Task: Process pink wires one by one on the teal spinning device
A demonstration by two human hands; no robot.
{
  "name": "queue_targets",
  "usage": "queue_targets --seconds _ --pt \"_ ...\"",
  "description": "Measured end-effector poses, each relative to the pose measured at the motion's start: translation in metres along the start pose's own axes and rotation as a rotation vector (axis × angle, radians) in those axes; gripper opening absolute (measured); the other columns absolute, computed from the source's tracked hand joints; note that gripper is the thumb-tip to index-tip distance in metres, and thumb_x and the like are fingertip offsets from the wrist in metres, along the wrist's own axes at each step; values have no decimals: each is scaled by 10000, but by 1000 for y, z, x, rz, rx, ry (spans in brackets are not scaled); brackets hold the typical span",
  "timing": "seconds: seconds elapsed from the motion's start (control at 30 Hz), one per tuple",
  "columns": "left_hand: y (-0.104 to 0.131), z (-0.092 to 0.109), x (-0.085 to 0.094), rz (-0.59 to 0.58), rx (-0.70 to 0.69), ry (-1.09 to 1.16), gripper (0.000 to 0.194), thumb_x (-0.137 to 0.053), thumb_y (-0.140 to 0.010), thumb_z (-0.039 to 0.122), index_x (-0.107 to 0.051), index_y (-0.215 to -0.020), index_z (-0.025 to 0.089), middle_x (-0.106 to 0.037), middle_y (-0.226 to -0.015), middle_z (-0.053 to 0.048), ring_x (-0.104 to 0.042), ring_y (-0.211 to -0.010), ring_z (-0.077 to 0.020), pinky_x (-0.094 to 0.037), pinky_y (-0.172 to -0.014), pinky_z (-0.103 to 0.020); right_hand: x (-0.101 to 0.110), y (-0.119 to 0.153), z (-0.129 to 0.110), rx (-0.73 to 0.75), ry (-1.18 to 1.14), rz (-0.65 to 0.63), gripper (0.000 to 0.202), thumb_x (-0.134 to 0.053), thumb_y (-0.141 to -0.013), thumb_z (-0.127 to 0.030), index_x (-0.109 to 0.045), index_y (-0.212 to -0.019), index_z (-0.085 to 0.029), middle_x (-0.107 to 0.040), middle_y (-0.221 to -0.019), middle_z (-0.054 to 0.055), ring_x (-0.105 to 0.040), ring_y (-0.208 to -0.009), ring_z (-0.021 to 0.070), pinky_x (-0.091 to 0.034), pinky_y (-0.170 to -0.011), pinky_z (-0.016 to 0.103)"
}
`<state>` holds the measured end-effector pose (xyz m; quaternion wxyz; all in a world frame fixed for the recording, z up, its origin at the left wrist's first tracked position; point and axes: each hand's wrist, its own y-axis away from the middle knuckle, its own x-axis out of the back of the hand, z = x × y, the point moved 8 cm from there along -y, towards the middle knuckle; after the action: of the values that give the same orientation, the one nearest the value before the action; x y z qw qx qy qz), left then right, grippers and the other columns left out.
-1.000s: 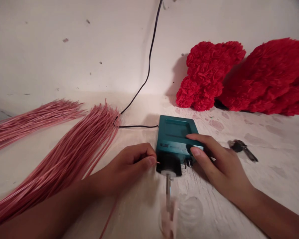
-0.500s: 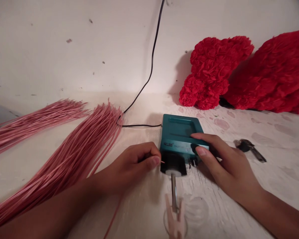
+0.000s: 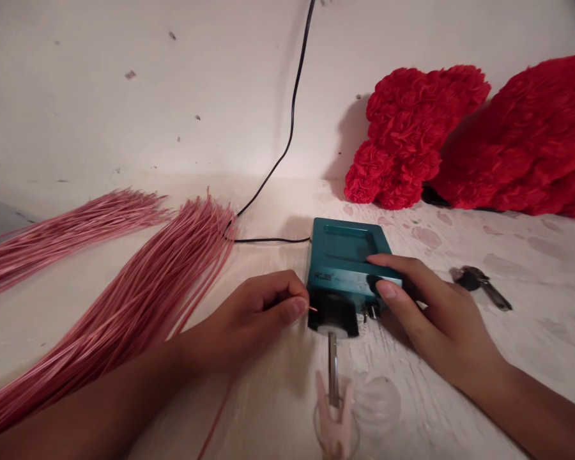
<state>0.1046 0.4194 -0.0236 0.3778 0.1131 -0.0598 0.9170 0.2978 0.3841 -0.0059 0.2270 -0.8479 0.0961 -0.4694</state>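
Observation:
A teal device with a black front part lies on the table, and a metal rod sticks out of it toward me. My left hand is closed, pinching a thin pink strand whose tip pokes out by the black part. The rest of that strand trails down below my wrist. Thumb and index finger of my right hand rest apart on the device's right side, near its black knob. A pale pink clothespin sits at the rod's end.
Two bundles of pink strands lie on the left. Red rose-like flower bunches stand at the back right against the wall. A dark tool with a metal handle lies right of my right hand. A black cord runs down the wall to the device.
The view has shifted very slightly. A bit more of the strand's tip shows at my left fingertips; both hands keep nearly the same places.

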Motion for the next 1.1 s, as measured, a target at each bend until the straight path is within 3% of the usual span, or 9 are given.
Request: queue_targets --seconds 1.1 --pt "-1 3 2 33 -10 -45 207 -521 -961 272 -572 -795 160 -523 -756 30 -448 -681 -104 -364 -614 -210 0 1 4 -53 -28 -15 281 -519 -960 -416 -611 -1157 -238 -560 -540 -68 -497 -420 120 -409 -436 233"
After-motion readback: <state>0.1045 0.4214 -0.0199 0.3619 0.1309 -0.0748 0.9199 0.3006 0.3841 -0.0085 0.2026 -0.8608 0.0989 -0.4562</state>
